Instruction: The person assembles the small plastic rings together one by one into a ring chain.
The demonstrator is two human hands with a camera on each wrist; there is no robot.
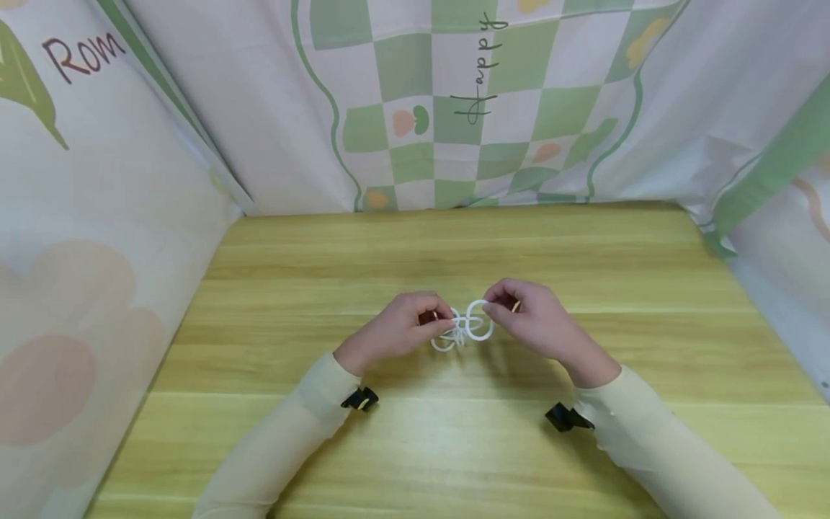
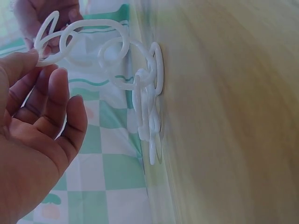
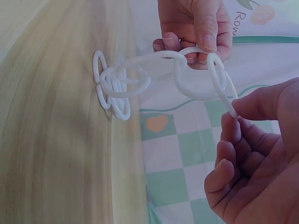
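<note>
A white plastic chain of several oval links hangs between and below the two hands. My left hand (image 1: 398, 326) pinches one link (image 2: 56, 57) between thumb and forefinger, its other fingers loosely bent. Thumb and forefinger of my right hand (image 1: 538, 319) pinch the neighbouring link (image 3: 217, 86), which is looped through the one at the left fingertips. From the left hand's link, further links (image 2: 122, 35) trail down to a bunched heap of links (image 2: 145, 105) on the wooden tabletop (image 1: 415, 432). In the head view, the left fingers cover part of the chain.
A white curtain with green checks (image 1: 454, 86) stands behind the table's far edge, and a printed white sheet (image 1: 117, 187) closes off the left side. Black wrist mounts (image 1: 563, 418) stick out from both pale sleeves (image 1: 292, 432).
</note>
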